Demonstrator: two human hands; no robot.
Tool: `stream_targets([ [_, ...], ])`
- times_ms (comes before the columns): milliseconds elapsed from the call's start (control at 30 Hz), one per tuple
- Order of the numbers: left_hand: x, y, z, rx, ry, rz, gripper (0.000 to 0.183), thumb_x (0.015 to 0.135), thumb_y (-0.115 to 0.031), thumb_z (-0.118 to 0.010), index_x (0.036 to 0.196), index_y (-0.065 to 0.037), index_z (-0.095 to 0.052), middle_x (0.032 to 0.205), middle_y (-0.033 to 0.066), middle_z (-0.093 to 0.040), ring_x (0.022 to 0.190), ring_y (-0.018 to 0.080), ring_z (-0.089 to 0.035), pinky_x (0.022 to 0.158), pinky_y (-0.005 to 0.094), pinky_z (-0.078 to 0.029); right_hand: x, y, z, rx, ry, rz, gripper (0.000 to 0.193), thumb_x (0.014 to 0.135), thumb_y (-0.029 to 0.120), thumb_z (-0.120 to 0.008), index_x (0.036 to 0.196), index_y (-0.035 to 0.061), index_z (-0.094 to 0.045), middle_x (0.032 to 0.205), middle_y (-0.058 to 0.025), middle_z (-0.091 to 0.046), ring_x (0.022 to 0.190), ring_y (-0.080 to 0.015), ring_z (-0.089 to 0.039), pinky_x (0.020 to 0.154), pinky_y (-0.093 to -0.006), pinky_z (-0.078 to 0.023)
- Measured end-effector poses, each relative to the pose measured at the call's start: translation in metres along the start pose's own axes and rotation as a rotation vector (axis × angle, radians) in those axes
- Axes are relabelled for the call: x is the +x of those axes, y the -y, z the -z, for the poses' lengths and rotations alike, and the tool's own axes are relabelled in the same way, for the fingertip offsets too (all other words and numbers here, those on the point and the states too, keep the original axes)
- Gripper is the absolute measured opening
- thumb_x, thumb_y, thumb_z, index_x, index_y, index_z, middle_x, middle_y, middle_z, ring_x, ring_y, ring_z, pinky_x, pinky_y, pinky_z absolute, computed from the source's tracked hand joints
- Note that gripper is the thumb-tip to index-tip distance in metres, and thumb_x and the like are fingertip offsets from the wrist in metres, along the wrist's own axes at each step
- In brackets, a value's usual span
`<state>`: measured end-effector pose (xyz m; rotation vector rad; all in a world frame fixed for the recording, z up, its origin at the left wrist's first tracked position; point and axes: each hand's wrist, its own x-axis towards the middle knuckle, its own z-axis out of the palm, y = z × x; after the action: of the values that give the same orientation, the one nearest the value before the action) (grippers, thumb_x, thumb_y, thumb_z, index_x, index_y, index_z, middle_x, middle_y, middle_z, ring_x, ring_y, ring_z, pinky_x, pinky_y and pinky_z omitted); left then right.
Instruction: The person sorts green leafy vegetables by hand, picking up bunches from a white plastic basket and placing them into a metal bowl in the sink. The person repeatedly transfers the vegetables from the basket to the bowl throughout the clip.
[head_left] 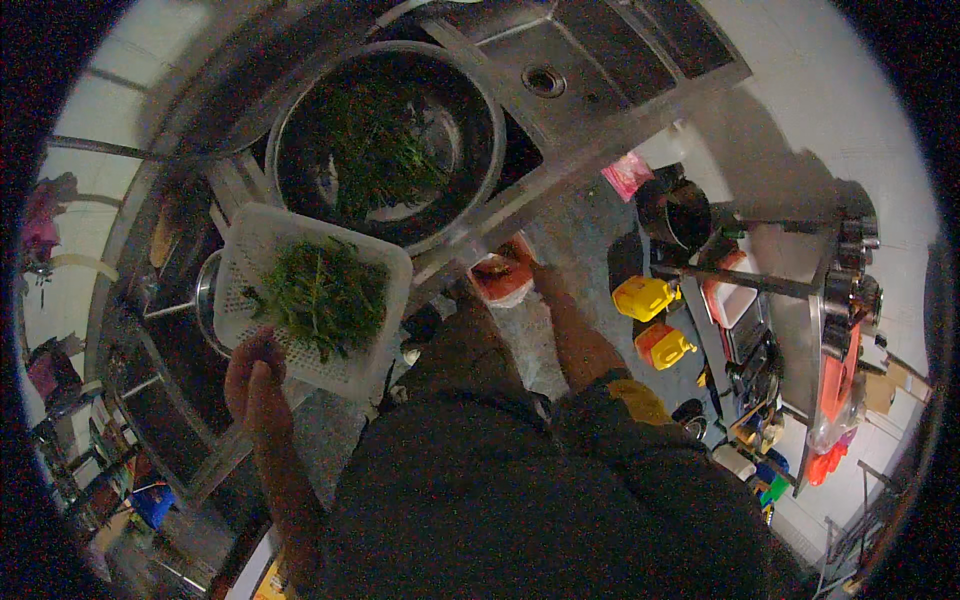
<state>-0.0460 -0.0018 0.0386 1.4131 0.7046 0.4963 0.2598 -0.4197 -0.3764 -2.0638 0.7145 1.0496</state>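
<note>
A white perforated plastic basket point(238, 240) holds a heap of leafy green sprigs point(325, 290), left of centre. My left hand point(255, 378) is closed at the basket's near left corner, its fingertips over the rim. Behind the basket, a large round metal basin point(492, 150) contains more greens point(375, 165), dark and tangled. My right arm reaches low in the middle, where my right hand point(522, 256) is at a red-and-white container or bag point(502, 282). Its fingers are too dim to make out.
A metal sink point(575, 65) with a round drain lies at the far right of the basin. Two yellow jugs point(645, 297) stand on the floor at right, near a dark pot point(675, 215). Shelving point(770, 280) with pans and trays lines the right side. Part of a metal bowl point(208, 300) shows beside the basket.
</note>
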Motion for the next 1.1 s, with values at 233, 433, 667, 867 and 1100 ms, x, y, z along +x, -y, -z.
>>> stream_targets([
  [233, -0.019, 0.024, 0.006, -0.064, -0.284, 0.051, 0.045, 0.095, -0.027, -0.067, 0.128, 0.004, -0.066, 0.106, 0.0087, -0.067, 0.088, 0.0155, -0.058, 0.075, 0.0299, -0.045, -0.107, 0.166, 0.072, 0.072, -0.392, 0.964, 0.030, 0.094, 0.023, -0.064, 0.110, -0.0022, -0.070, 0.093, -0.0125, -0.074, 0.064, -0.0194, -0.065, 0.058, -0.0320, -0.054],
  [433, -0.014, 0.031, -0.007, -0.116, -0.287, -0.012, 0.046, 0.093, -0.027, -0.068, 0.126, 0.004, -0.066, 0.102, 0.0099, -0.067, 0.085, 0.0154, -0.056, 0.072, 0.0306, -0.044, -0.206, 0.305, 0.004, -0.087, 0.114, 1.040, 0.037, 0.094, 0.027, -0.066, 0.117, -0.0023, -0.068, 0.097, -0.0150, -0.074, 0.078, -0.0222, -0.069, 0.068, -0.0370, -0.057],
  [667, -0.038, 0.010, -0.037, 0.076, -0.494, 0.081, 0.044, 0.093, -0.029, -0.067, 0.123, 0.004, -0.068, 0.102, 0.0095, -0.068, 0.086, 0.0166, -0.059, 0.076, 0.0313, -0.046, -0.162, 0.392, -0.173, -0.630, 0.039, 1.309, 0.040, 0.096, 0.033, -0.065, 0.125, 0.0051, -0.068, 0.109, -0.0202, -0.074, 0.096, -0.0414, -0.071, 0.087, -0.0504, -0.058],
  [867, -0.051, 0.012, -0.046, -0.015, -0.582, 0.146, 0.042, 0.094, -0.028, -0.068, 0.121, 0.004, -0.069, 0.102, 0.0089, -0.068, 0.089, 0.0175, -0.060, 0.082, 0.0322, -0.049, -0.127, 0.409, -0.216, -0.647, -0.105, 1.072, 0.043, 0.093, 0.038, -0.068, 0.122, 0.0066, -0.070, 0.110, -0.0189, -0.074, 0.098, -0.0393, -0.072, 0.089, -0.0492, -0.058],
  [1100, -0.028, 0.017, -0.049, -0.106, -0.516, 0.078, 0.039, 0.094, -0.026, -0.071, 0.120, 0.003, -0.069, 0.101, 0.0085, -0.068, 0.092, 0.0180, -0.062, 0.086, 0.0328, -0.050, -0.149, 0.412, -0.145, -0.303, -0.147, 1.195, 0.030, 0.094, 0.025, -0.065, 0.116, 0.0060, -0.070, 0.112, -0.0177, -0.072, 0.104, -0.0355, -0.069, 0.091, -0.0458, -0.054],
])
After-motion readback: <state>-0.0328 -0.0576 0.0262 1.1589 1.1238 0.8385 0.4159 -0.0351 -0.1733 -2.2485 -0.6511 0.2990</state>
